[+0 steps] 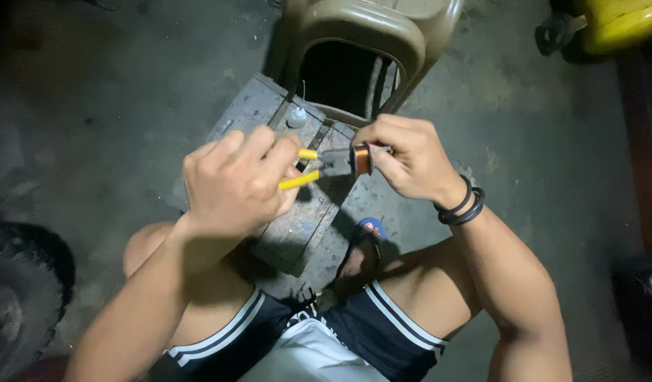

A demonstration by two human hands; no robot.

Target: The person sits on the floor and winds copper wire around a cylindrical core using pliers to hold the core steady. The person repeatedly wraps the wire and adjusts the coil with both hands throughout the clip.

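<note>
Left hand clamped round yellow-handled pliers, nose biting at small copper coil. Right hand pinching that coil, held up over worn block. Coil intact, winding in place; nothing pulled loose yet.

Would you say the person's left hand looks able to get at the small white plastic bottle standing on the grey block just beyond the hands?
Probably not straight away: the left hand is closed around the yellow-handled pliers. The small white plastic bottle stands uncovered just beyond it on the grey block, so the path itself looks free.
</note>
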